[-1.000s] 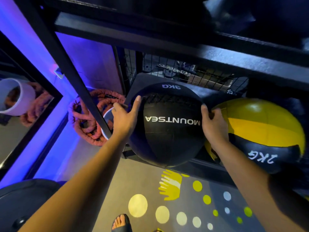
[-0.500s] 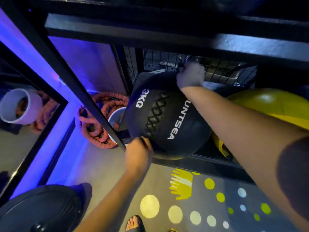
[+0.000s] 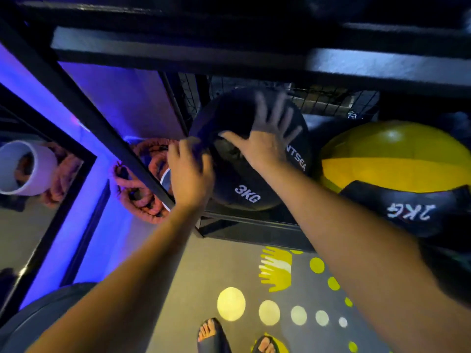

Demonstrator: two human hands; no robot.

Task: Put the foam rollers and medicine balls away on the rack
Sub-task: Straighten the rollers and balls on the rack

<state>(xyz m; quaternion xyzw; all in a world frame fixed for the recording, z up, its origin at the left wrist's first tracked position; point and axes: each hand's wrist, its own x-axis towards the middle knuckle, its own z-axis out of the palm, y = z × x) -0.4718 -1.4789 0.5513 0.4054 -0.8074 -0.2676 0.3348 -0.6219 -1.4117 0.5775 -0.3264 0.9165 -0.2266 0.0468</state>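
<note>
A black 3KG medicine ball [image 3: 251,159] is sitting on a low shelf of the dark metal rack [image 3: 254,225], just beside a yellow-and-black 2KG ball [image 3: 397,171] on the same shelf, with wire mesh behind both. The person's right hand [image 3: 265,146] is lying flat on the ball's upper face, fingers [image 3: 274,110] fanned wide and blurred, pressing rather than gripping. The left hand [image 3: 190,171] is cupping the ball's left edge near the slanted rack post [image 3: 84,108], fingers loosely curled against it; neither hand is closing around anything. The job now appears to be seating the ball: pushing it back until it is resting behind the front rail, keeping the left hand as a stop against rolling sideways, and letting go only once it is sitting steady. Coiled orange battle ropes [image 3: 142,189] are lying on the floor to the left; sandalled feet [image 3: 211,337] are standing on the spotted mat [image 3: 230,304].
</note>
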